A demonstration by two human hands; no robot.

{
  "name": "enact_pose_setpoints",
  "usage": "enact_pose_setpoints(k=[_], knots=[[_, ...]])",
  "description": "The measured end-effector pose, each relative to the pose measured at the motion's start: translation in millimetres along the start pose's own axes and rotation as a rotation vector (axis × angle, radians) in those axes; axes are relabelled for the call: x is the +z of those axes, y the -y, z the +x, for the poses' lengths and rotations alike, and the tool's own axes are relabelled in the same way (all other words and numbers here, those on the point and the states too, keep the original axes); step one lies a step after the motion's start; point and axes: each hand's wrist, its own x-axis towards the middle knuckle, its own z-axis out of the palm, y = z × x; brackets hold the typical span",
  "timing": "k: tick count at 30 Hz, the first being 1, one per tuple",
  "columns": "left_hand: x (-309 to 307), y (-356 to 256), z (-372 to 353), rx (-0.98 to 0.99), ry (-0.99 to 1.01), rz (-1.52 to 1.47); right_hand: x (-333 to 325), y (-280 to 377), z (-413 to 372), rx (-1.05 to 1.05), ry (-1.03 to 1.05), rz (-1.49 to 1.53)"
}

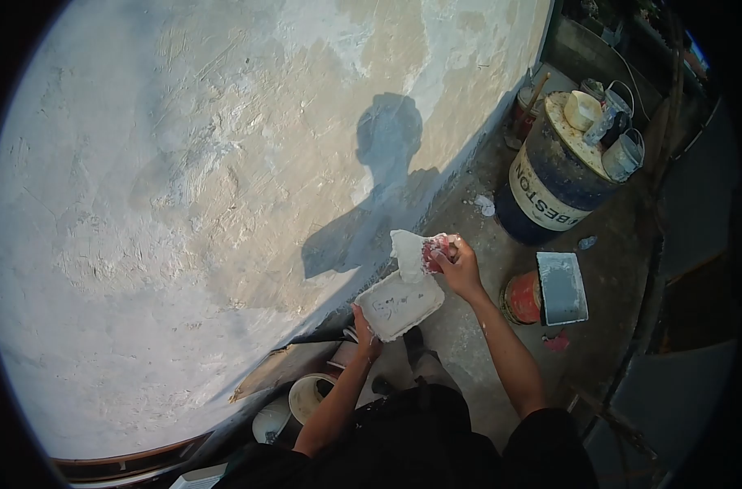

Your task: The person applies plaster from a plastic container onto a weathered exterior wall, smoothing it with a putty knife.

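The grey concrete floor (477, 342) runs along the foot of the wall. Past the right hand (457, 265) stands a blue drum (550, 183) with white lettering, and just beside that hand, on its outer side, are a red can (519, 299) and a pink scrap (557, 342). A white scrap (485, 204) lies between the right hand and the drum. Two white buckets (310, 397) stand close together below the left hand (364, 326), against the wall.

Bare floor strip (489, 244) between plastered wall (183, 204) and blue drum (550, 187), red tin (519, 298) alongside
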Motion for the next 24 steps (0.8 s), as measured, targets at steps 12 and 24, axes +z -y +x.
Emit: enact_pose_setpoints(k=[12,24], knots=[[-44,-14,47,0.001,-0.155,0.126,168,-143,160,0.119,-0.577,0.015],[-79,-13,50,0.084,-0.179,0.346,130,-129,121,0.129,-0.362,0.251]])
